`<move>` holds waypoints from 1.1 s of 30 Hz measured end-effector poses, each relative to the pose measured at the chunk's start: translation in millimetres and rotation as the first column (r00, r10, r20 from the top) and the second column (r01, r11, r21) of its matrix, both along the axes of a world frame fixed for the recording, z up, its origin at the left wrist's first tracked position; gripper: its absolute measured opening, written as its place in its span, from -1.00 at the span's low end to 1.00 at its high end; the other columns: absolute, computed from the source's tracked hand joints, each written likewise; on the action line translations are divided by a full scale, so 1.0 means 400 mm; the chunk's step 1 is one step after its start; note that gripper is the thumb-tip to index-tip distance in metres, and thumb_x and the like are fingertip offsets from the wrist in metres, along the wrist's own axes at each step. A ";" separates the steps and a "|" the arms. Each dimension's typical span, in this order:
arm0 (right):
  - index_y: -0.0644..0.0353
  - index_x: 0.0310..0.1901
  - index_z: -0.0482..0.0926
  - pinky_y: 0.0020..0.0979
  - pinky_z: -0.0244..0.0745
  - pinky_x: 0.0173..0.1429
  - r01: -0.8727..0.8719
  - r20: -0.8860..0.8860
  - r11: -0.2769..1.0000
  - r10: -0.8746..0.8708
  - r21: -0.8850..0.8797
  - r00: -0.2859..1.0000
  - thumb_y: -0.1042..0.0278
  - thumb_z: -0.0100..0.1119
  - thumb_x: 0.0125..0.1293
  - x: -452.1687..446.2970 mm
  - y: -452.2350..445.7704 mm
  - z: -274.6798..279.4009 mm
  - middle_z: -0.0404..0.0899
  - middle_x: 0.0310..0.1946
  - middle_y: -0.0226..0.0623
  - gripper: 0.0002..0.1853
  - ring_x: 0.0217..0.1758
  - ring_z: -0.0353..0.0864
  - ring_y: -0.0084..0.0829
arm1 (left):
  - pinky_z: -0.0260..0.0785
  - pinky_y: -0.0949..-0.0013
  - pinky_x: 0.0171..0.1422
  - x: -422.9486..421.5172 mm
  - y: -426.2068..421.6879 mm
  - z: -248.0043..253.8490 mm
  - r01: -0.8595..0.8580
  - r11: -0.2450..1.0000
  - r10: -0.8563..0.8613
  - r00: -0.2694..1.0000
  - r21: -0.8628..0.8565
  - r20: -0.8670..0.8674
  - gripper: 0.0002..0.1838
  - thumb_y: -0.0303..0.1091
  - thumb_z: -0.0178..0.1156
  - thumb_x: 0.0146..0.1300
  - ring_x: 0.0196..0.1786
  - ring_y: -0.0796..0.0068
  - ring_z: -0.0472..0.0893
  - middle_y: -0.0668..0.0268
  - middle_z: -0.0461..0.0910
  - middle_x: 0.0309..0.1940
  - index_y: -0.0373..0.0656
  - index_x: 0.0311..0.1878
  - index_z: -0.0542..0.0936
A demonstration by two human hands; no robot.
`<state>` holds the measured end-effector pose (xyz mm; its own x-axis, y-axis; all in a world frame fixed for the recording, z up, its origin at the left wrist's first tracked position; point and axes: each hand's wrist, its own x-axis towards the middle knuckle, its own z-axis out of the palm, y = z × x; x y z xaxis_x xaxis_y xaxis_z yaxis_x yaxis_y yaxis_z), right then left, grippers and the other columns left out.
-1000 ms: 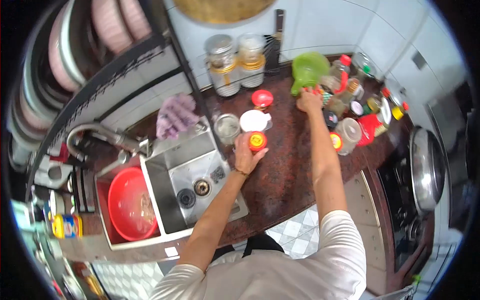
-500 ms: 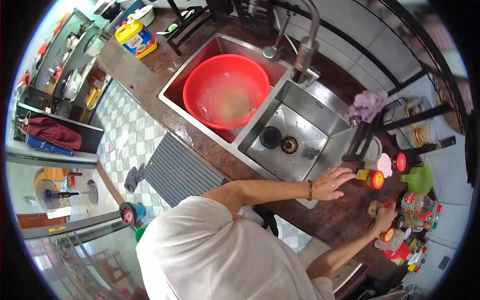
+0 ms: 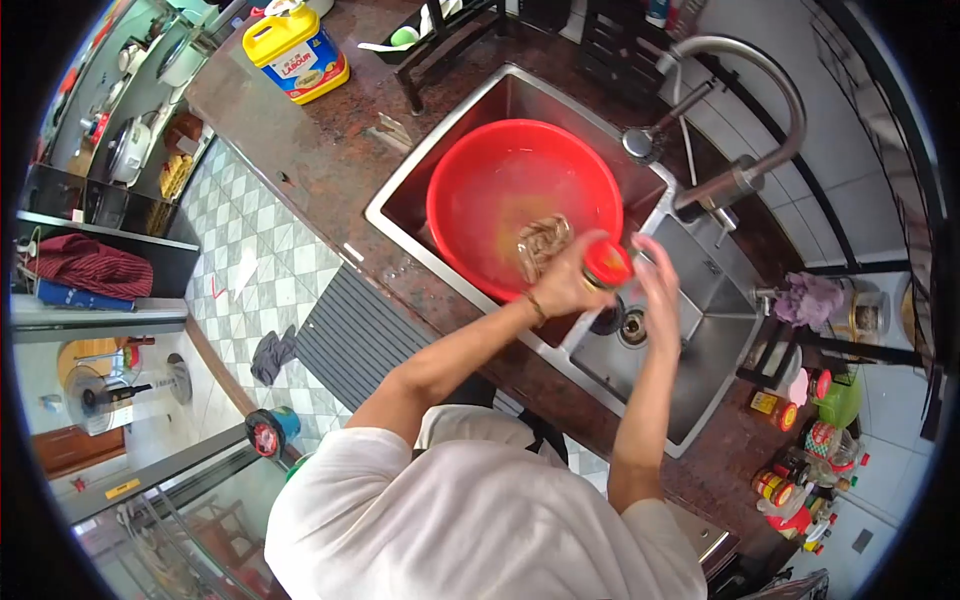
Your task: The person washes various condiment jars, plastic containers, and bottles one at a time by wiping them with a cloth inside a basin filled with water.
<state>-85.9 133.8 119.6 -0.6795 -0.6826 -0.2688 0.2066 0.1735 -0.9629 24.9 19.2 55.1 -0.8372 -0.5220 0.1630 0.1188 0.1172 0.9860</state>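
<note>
My left hand (image 3: 562,287) is wrapped round a small jar with a red lid (image 3: 607,264), above the near right rim of the red basin (image 3: 445,165). Beside the jar, my right hand (image 3: 660,305) has its fingers stretched out, somewhat blurred, and I see no object in it. Cloudy water fills the basin, which stands in the left sink bowl. A clear, brownish, ridged object (image 3: 543,245) shows in the water just beyond my left hand; its kind is unclear. Below my hands, the right sink bowl (image 3: 700,375) holds a dark round object (image 3: 607,320) near the drain (image 3: 634,326).
The faucet (image 3: 735,185) arches behind the sink. Several jars and bottles, including a jar with an orange-red lid (image 3: 785,414), crowd the right counter. A yellow jug (image 3: 297,55) stands at the far left. A purple cloth (image 3: 808,298) hangs at right.
Both hands have moved left from the right counter to above the sink. A red-lidded jar is now in my left hand, which was empty. The view has shifted.
</note>
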 end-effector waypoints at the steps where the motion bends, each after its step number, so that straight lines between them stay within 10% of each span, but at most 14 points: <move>1: 0.06 -0.02 0.50 -0.22 0.40 -0.03 -0.050 -0.388 0.991 0.094 0.122 0.917 0.24 0.28 -0.02 -0.049 -0.078 -0.138 0.51 -0.21 -0.19 -0.55 -0.07 0.49 -0.18 | 0.32 0.28 0.15 0.027 -0.072 0.017 -0.145 0.937 0.157 0.987 -0.318 0.013 -0.12 -0.19 0.46 -0.35 0.05 0.29 0.48 0.12 0.47 -0.05 -0.25 0.12 0.30; 2: 0.04 -0.02 0.50 -0.22 0.41 -0.02 -0.048 -0.699 0.968 0.212 0.247 0.683 0.24 0.28 -0.01 -0.088 -0.153 -0.292 0.51 -0.19 -0.20 -0.55 -0.06 0.49 -0.18 | 0.32 0.27 0.15 0.047 -0.133 0.009 -0.165 0.960 0.176 0.984 -0.227 0.028 -0.13 -0.19 0.46 -0.36 0.05 0.27 0.48 0.11 0.46 -0.04 -0.25 0.11 0.31; 4: 0.03 -0.05 0.50 -0.23 0.41 0.02 -0.133 -0.476 0.512 0.849 0.849 0.231 0.29 0.29 -0.03 -0.037 -0.302 -0.384 0.51 -0.16 -0.15 -0.57 -0.05 0.49 -0.19 | 0.31 0.25 0.16 0.086 -0.220 -0.020 -0.215 0.976 0.217 0.973 -0.031 0.074 -0.15 -0.20 0.46 -0.36 0.05 0.22 0.48 0.09 0.45 -0.03 -0.25 0.09 0.32; 5: 0.03 -0.06 0.50 -0.23 0.40 0.06 -0.165 -0.725 0.745 0.668 0.647 0.170 0.35 0.30 -0.06 -0.010 -0.326 -0.520 0.52 -0.16 -0.16 -0.57 -0.02 0.48 -0.20 | 0.31 0.23 0.15 0.094 -0.251 -0.027 -0.252 0.962 0.261 0.962 -0.108 0.079 -0.16 -0.20 0.45 -0.37 0.05 0.17 0.48 0.09 0.45 -0.03 -0.24 0.08 0.33; 8: 0.09 -0.06 0.51 -0.29 0.41 0.07 -0.131 -0.710 0.735 0.677 0.665 0.192 0.51 0.28 -0.12 0.100 -0.344 -0.569 0.52 -0.16 -0.20 -0.53 -0.01 0.50 -0.27 | 0.33 0.18 0.14 0.111 -0.312 -0.047 -0.327 0.909 0.363 0.926 -0.257 0.104 -0.18 -0.21 0.44 -0.37 0.04 0.07 0.47 0.07 0.45 -0.04 -0.23 0.07 0.33; 9: 0.13 -0.06 0.52 -0.32 0.42 0.05 -0.237 -0.583 0.695 0.706 0.679 0.402 0.55 0.27 -0.12 0.096 -0.345 -0.585 0.52 -0.16 -0.22 -0.53 -0.03 0.51 -0.30 | 0.33 0.17 0.13 0.112 -0.321 -0.057 -0.336 0.907 0.375 0.918 -0.256 0.126 -0.19 -0.21 0.43 -0.36 0.04 0.05 0.47 0.06 0.45 -0.04 -0.23 0.07 0.33; 12: 0.25 -0.08 0.53 -0.42 0.44 -0.01 -0.476 0.244 0.843 0.422 0.249 0.874 0.65 0.22 -0.13 0.013 -0.320 -0.738 0.51 -0.18 -0.30 -0.55 -0.08 0.54 -0.39 | 0.34 0.16 0.12 0.107 -0.364 -0.108 -0.318 0.899 0.383 0.905 -0.300 0.188 -0.23 -0.23 0.40 -0.31 0.05 0.01 0.46 0.04 0.44 -0.03 -0.22 0.07 0.34; 18: 0.26 -0.14 0.53 -0.45 0.45 -0.08 -0.195 -0.282 0.975 0.159 -0.105 0.946 0.73 0.10 -0.03 0.039 -0.329 -0.232 0.51 -0.22 -0.28 -0.65 -0.20 0.54 -0.40 | 0.35 0.13 0.06 0.046 -0.399 -0.157 -0.186 0.903 0.299 0.919 -0.386 0.257 -0.31 -0.20 0.38 -0.25 -0.01 -0.04 0.47 0.00 0.46 -0.08 -0.21 0.03 0.37; 20: 0.15 -0.11 0.54 -0.37 0.43 -0.10 -0.234 -0.910 0.969 0.169 0.082 0.378 0.63 0.14 -0.04 0.041 -0.394 -0.185 0.49 -0.24 -0.26 -0.63 -0.28 0.52 -0.28 | 0.36 0.10 0.03 0.021 -0.394 -0.164 -0.126 0.914 0.226 0.948 -0.386 0.225 -0.31 -0.16 0.39 -0.25 -0.04 -0.05 0.48 0.00 0.48 -0.11 -0.21 0.00 0.39; 24: 0.13 -0.22 0.53 -0.19 0.41 -0.12 -0.175 -0.671 0.967 0.255 0.186 0.697 0.39 0.15 0.03 -0.009 -0.478 -0.257 0.52 -0.24 -0.18 -0.78 -0.29 0.50 -0.11 | 0.36 0.15 0.04 0.006 -0.404 -0.201 -0.005 0.943 0.114 0.944 -0.332 0.308 -0.28 -0.13 0.42 -0.27 -0.02 0.00 0.49 0.02 0.49 -0.12 -0.20 0.02 0.39; 27: 0.24 -0.29 0.46 -0.25 0.42 -0.20 -0.307 -0.053 0.932 0.322 0.195 0.945 0.23 0.09 0.16 -0.054 -0.515 -0.285 0.54 -0.35 -0.14 -0.77 -0.27 0.54 -0.20 | 0.35 0.19 0.03 0.026 -0.371 -0.123 -0.093 0.952 0.198 0.913 -0.293 0.356 -0.35 -0.17 0.39 -0.21 -0.03 0.11 0.52 0.06 0.50 -0.11 -0.19 0.00 0.41; 30: 0.23 -0.25 0.49 -0.28 0.44 -0.18 -0.200 -0.016 0.930 0.215 0.307 0.976 0.20 0.07 0.21 -0.024 -0.508 -0.275 0.55 -0.28 -0.12 -0.75 -0.21 0.57 -0.21 | 0.35 0.20 0.04 0.010 -0.369 -0.129 -0.151 0.949 0.247 0.902 -0.277 0.355 -0.44 -0.18 0.34 -0.13 -0.03 0.12 0.52 0.06 0.50 -0.12 -0.19 -0.04 0.42; 32: 0.16 -0.04 0.51 -0.43 0.43 -0.07 -0.143 -0.889 0.978 0.198 0.151 0.414 0.19 0.03 0.28 0.025 -0.466 -0.331 0.55 -0.16 -0.09 -0.70 -0.08 0.56 -0.37 | 0.35 0.21 0.06 -0.001 -0.380 -0.231 -0.165 0.953 0.258 0.883 -0.254 0.393 -0.48 -0.20 0.32 -0.09 -0.02 0.12 0.52 0.07 0.50 -0.12 -0.19 -0.05 0.43; 33: 0.15 -0.08 0.53 -0.41 0.42 -0.07 -0.104 -0.907 0.983 0.181 0.152 0.380 0.24 0.03 0.26 0.041 -0.455 -0.312 0.55 -0.15 -0.11 -0.74 -0.08 0.56 -0.35 | 0.33 0.23 0.09 -0.007 -0.383 -0.243 -0.158 0.973 0.198 0.946 -0.169 0.257 -0.49 -0.19 0.29 -0.04 0.02 0.14 0.51 0.10 0.50 -0.07 -0.20 -0.02 0.43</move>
<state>-69.5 -48.1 -5.3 -0.4340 -0.8038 0.4069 -0.8246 0.1725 -0.5387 22.2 -134.1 -41.9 -0.7557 -0.6543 0.0283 -0.1857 0.2555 0.9488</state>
